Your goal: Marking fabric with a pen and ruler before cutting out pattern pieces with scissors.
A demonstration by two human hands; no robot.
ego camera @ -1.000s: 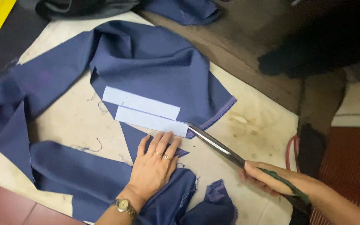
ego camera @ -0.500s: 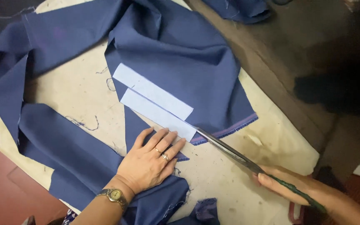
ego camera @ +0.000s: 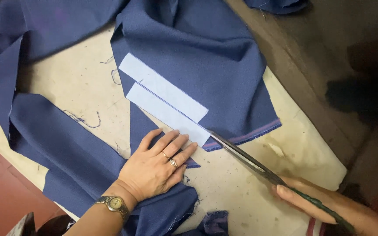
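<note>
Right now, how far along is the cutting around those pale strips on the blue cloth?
Done: the navy blue woven cloth already shows cut edges and loose offcuts. In hand: the left hand lies flat on the cloth beside the lower pale blue rectangular strip, while the right hand has the long dark-handled scissors with their tips at that strip's end. Left: the upper pale strip lies on uncut cloth.
</note>
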